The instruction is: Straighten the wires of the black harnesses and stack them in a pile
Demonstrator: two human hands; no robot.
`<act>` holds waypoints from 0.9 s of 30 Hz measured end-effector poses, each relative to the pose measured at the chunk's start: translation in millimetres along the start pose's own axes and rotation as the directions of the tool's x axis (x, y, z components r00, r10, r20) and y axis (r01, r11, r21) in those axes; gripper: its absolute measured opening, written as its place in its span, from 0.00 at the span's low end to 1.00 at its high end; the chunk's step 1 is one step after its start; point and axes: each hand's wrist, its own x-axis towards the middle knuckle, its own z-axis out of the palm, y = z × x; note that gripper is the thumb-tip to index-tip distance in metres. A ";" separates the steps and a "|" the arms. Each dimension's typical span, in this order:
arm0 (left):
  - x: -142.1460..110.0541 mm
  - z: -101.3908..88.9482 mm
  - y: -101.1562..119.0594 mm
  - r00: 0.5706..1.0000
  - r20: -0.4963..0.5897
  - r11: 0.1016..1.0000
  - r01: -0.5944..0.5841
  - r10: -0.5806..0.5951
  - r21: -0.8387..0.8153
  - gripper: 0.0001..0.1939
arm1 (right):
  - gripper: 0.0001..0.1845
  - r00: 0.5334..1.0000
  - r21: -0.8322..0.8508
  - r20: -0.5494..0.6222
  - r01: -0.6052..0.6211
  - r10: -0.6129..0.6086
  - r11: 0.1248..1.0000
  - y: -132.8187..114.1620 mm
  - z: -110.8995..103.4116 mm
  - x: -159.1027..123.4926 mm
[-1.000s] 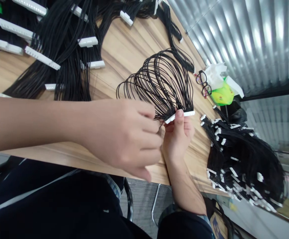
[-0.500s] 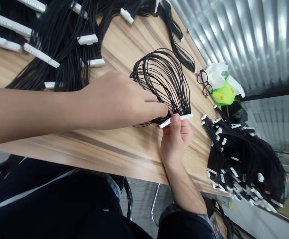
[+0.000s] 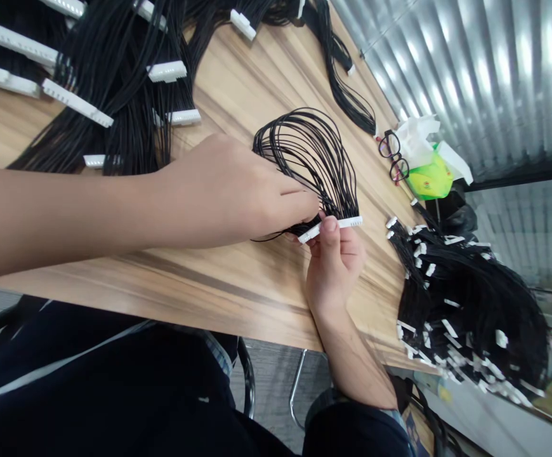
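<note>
My right hand (image 3: 335, 266) pinches a white multi-pin connector strip (image 3: 329, 227) between thumb and fingers. From that strip, a bunch of thin black wires (image 3: 309, 149) rises in long loops across the wooden table (image 3: 242, 82). My left hand (image 3: 242, 190) lies over the lower part of the loops, its fingertips closed on the wires just beside the connector. Part of the wire bunch is hidden under that hand.
Several black wire harnesses with white connectors (image 3: 128, 82) lie at the table's far left. Another heap of them (image 3: 471, 311) sits at the right. Eyeglasses (image 3: 391, 155) and a lime-green packet (image 3: 431, 179) rest by a corrugated metal wall (image 3: 476, 76).
My left hand has moved from below the wires to over them, and the loops are drawn into a narrower bunch. My right hand still holds the connector, shifted slightly.
</note>
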 end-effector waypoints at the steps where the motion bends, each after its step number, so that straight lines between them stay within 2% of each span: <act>1: -0.6 0.7 0.4 1.000 0.003 1.000 0.007 -0.007 -0.017 0.24 | 0.18 1.000 0.002 0.013 -0.005 0.005 1.000 0.7 -0.1 0.0; 6: 0.7 5.6 1.3 1.000 0.024 1.000 0.017 -0.018 0.008 0.20 | 0.18 1.000 -0.045 0.025 -0.005 0.006 0.999 2.1 -1.1 0.1; 10: 3.0 8.3 0.6 0.989 -0.137 0.997 -0.066 0.061 -0.035 0.20 | 0.15 1.000 -0.008 0.022 0.001 -0.001 1.000 0.9 -2.1 1.5; 13: -0.8 8.9 4.6 0.935 -0.316 0.985 -0.173 0.162 -0.009 0.23 | 0.15 1.000 0.040 -0.016 0.019 -0.018 0.999 0.2 -2.9 6.0; 15: -5.9 10.8 9.9 0.887 -0.385 0.956 -0.291 0.255 -0.040 0.24 | 0.17 0.998 0.051 -0.052 0.024 -0.022 0.998 0.2 -3.4 9.6; 18: -13.5 17.1 17.6 0.815 -0.403 0.851 -0.506 0.418 -0.142 0.20 | 0.18 0.995 0.007 -0.079 0.055 -0.054 0.998 0.5 -3.9 12.3; 20: -16.2 21.5 20.1 0.774 -0.424 0.804 -0.574 0.470 -0.156 0.20 | 0.18 0.995 -0.041 -0.070 0.074 -0.077 0.996 0.4 -4.0 11.8; 21: -16.7 22.9 20.5 0.768 -0.435 0.802 -0.577 0.469 -0.153 0.21 | 0.18 0.994 -0.059 -0.067 0.080 -0.084 0.995 0.2 -4.0 11.1; 23: -16.4 23.1 19.6 0.792 -0.433 0.827 -0.539 0.431 -0.162 0.23 | 0.18 0.993 -0.068 -0.072 0.092 -0.097 0.993 0.0 -4.3 9.9; 27: -12.9 14.9 12.1 0.933 -0.299 0.953 -0.255 0.199 -0.164 0.21 | 0.17 0.992 -0.052 -0.085 0.093 -0.097 0.994 1.3 -6.2 8.3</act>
